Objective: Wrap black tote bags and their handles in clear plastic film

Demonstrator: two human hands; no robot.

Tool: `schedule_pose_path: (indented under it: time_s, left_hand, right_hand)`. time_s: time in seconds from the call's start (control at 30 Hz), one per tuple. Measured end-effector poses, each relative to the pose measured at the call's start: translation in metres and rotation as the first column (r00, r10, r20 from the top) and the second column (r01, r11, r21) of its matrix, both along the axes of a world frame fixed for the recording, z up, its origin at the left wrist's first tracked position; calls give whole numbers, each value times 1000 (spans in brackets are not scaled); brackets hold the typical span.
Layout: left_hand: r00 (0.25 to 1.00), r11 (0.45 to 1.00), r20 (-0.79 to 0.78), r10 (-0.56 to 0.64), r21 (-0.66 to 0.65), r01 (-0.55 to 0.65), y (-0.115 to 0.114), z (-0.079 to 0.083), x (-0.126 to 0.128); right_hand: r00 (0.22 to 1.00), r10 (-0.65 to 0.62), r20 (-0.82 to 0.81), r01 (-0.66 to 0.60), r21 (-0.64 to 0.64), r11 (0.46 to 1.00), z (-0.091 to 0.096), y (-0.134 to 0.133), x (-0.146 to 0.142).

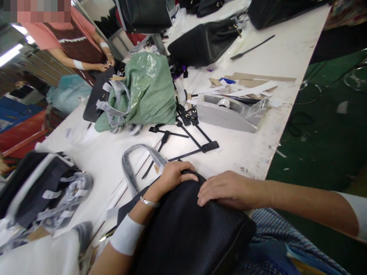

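Note:
A large black leather handbag (pixel 186 229) lies tilted in front of me, at the near edge of the table against my lap. My left hand (pixel 174 176) grips its upper rim, with the thumb and fingers closed around the edge. Just to the right, my right hand (pixel 226 190) is curled over the bag's side, fingers together and pressed on the leather; its thumb is hidden. A bag handle in clear wrapping (pixel 129 168) arches up beyond my left forearm. Several black straps with tabs (pixel 210 146) lie loose on the table past my hands.
A tape dispenser (pixel 229 112) stands beyond the straps, near paper and card strips (pixel 252 86). A green woven sack (pixel 151 88) sits mid-table. More black bags (pixel 203 42) stand behind, and another (pixel 34 187) lies left. A co-worker (pixel 77 46) handles a bag across the table.

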State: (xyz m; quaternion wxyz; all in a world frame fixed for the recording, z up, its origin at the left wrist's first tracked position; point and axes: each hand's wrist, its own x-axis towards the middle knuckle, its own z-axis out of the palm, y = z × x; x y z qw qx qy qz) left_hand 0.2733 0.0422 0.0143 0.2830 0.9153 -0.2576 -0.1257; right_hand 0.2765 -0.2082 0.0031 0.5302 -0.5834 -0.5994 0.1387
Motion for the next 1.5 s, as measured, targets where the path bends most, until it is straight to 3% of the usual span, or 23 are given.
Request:
schedule_pose_path:
  time_s: [0.17, 0.27, 0.33, 0.4, 0.5, 0.6, 0.67, 0.7, 0.77, 0.9, 0.97, 1.03, 1.17, 1.33, 1.5]
  left_hand:
    - [978, 1000, 211, -13, 15, 10, 2, -9, -4]
    - [877, 995, 480, 3, 84, -49, -4, -12, -11]
    - [810, 980, 586, 13, 152, -126, -13, -7, -19]
    - [817, 958, 577, 26, 218, -184, -23, 7, -31]
    - [896, 945, 426, 128, 220, -240, -29, 43, -56]
    - [958, 948, 6, 288, 142, -286, -20, 94, -95]
    - [891, 955, -344, 297, 85, -285, -13, 126, -131]
    - [846, 953, -444, 295, 71, -295, -12, 139, -150]
    - [801, 930, -477, 361, 118, -349, -18, 152, -188]
    - [770, 780, -223, 597, 385, -493, -47, 140, -229]
    - [785, 738, -119, 607, 450, -503, -57, 128, -232]
    - [813, 730, -47, 580, 472, -493, -59, 118, -230]
    - [815, 679, 102, 571, 499, -538, -55, 105, -237]
    - [830, 728, 190, 525, 405, -553, -59, 101, -249]
    - [844, 774, 160, 512, 341, -534, -45, 98, -236]
  right_hand:
    - [997, 52, 57, -53, 25, 998, -7, -1, 12]
    - [999, 23, -44, -24, -3, 1000, -13, -2, 15]
    - [992, -13, -126, 8, -38, 999, -17, -3, 11]
    - [984, -59, -170, 42, -104, 994, -18, -5, 5]
    - [976, -111, -186, 76, -187, 979, -16, -7, -2]
    - [975, -89, -204, 46, -206, 977, -10, -8, -1]
    - [975, -68, -210, 18, -230, 973, -7, -8, 2]
    - [977, -63, -205, 11, -247, 969, -6, -9, 4]
    - [981, -57, -184, 1, -293, 956, -3, -11, 9]
    - [971, -51, -234, -34, -349, 937, 7, -19, 15]
    - [958, -30, -286, -73, -342, 937, 12, -23, 12]
    - [960, -31, -278, -74, -360, 930, 15, -25, 4]
    - [958, -214, -189, 110, -447, 888, 11, -30, -21]
    - [929, -343, -138, 281, -339, 898, 15, -40, -40]
    - [924, -377, 70, 366, -455, 812, 23, -31, -28]
